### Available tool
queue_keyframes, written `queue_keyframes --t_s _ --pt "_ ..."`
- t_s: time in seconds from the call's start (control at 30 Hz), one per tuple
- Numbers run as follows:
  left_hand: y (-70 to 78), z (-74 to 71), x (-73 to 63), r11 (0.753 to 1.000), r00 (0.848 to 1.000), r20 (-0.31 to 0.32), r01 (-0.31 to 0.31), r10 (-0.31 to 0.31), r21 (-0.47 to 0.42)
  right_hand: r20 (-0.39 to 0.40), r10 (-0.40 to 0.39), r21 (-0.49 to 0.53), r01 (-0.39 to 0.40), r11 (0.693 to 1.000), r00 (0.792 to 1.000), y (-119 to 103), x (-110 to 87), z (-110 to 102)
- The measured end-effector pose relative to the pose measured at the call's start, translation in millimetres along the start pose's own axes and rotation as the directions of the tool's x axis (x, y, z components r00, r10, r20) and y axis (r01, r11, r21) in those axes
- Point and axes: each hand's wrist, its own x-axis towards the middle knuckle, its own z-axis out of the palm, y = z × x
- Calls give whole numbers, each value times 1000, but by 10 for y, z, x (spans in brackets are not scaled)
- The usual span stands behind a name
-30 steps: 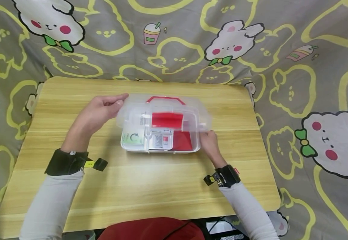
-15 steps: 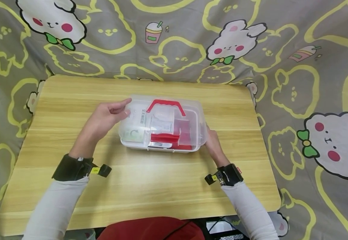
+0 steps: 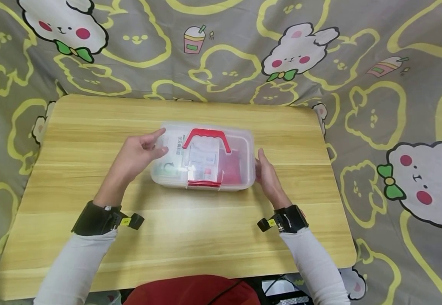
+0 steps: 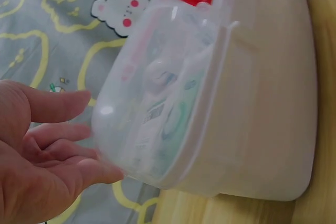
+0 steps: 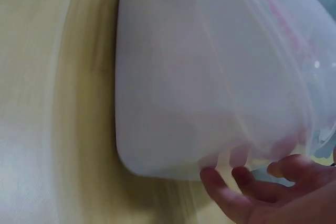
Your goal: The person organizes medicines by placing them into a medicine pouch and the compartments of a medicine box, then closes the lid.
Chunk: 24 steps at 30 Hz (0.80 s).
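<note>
A translucent plastic storage box (image 3: 156,180) with a red carrying handle (image 3: 205,133) sits on the table, its clear lid (image 3: 243,142) down. At its front hangs a red latch (image 3: 204,184); whether it is fastened I cannot tell. Through the lid show white and green packs and a red item (image 3: 230,167). My left hand (image 3: 137,154) is at the lid's left end, a fingertip touching its edge in the left wrist view, thumb apart. My right hand (image 3: 269,180) is at the box's right end, fingertips against or very near the wall (image 5: 168,93).
The wooden table (image 3: 190,245) stretches around the box on all sides. A grey curtain (image 3: 228,38) with cartoon rabbits hangs behind the table and along both sides. Below the near edge are a red garment (image 3: 190,292) and a dark cable.
The lid has swung down from partly raised to lying over the box, and its red latch has come to the front edge. My right hand's fingers have spread slightly away from the box.
</note>
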Motion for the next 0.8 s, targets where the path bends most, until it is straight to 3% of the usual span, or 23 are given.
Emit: queue_keyframes --t_s 0.1,0.2,0.37,0.57,0.8 --pt "-17 24 -5 999 1000 -13 -22 22 32 68 -60 17 59 998 996 -54 14 34" --pt "-38 37 -13 994 998 -22 -57 59 89 86 -90 -16 92 996 992 -104 11 74" --pt "-73 22 -36 990 999 5 -48 48 130 80 -65 -54 69 996 995 -152 -16 128" --pt "-111 29 -29 993 996 70 -57 50 100 -15 -59 -94 58 994 998 -130 -28 158" --pt "-158 47 -14 992 997 63 -47 40 115 -128 -68 -173 45 984 990 -63 -26 189"
